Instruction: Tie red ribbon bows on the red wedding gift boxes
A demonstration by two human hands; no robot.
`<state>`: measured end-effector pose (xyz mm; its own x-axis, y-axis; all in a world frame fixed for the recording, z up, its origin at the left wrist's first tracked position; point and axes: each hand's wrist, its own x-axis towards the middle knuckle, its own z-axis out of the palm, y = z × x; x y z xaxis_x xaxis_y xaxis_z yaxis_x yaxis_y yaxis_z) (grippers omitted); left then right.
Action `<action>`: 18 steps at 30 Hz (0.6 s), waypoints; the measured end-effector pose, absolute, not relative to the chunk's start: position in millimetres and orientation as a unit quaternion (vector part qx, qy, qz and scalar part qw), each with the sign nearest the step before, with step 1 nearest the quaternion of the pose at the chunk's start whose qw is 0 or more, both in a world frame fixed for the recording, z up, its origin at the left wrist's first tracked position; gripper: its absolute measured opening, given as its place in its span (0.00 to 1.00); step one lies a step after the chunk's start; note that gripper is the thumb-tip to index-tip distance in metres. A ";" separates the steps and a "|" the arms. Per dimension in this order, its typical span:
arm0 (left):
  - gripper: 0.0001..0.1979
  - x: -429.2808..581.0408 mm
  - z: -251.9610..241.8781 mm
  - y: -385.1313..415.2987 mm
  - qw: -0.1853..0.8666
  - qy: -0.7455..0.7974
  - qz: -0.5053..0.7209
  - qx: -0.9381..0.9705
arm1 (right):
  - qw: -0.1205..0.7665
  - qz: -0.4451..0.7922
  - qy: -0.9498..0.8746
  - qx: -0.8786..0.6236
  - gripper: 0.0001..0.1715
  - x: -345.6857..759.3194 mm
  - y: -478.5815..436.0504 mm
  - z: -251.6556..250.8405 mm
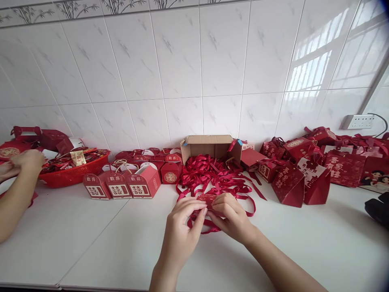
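Observation:
Both my hands meet at the middle of the white counter over a small red box (209, 199) wrapped with red ribbon (203, 225). My left hand (181, 227) pinches the box and ribbon from the left, fingers curled. My right hand (231, 215) grips the same box from the right, fingers closed over its top. A loop of the ribbon trails under my hands toward me. Just behind the box lies a heap of loose red ribbons (212, 174) spilling out of an open cardboard box (209, 146).
Rows of small red gift boxes (121, 184) stand left of centre. A red basket (73, 172) of sweets sits at far left, where another person's hands (21, 162) work. Larger red boxes and bags (304, 170) crowd the right. A black object (378, 209) lies at the right edge.

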<state>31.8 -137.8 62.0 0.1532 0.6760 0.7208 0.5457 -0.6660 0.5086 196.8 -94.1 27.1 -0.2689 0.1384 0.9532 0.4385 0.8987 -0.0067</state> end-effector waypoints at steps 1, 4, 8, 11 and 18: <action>0.05 32.4 61.8 -138.2 0.068 0.407 0.511 0.754 | 0.575 -0.130 -0.786 -0.183 0.09 196.6 -94.0 27.2; 0.07 34.4 61.1 -139.3 0.093 0.430 0.510 0.739 | 0.580 -0.132 -0.784 -0.178 0.10 196.1 -94.5 28.4; 0.08 36.4 59.9 -139.1 0.109 0.450 0.506 0.728 | 0.579 -0.131 -0.785 -0.177 0.09 195.9 -96.0 29.5; 0.07 37.1 58.8 -137.7 0.097 0.454 0.505 0.727 | 0.571 -0.126 -0.790 -0.186 0.08 196.1 -96.4 28.5; 0.08 39.8 56.4 -134.2 0.113 0.465 0.520 0.708 | 0.552 -0.123 -0.803 -0.188 0.06 195.2 -96.6 25.8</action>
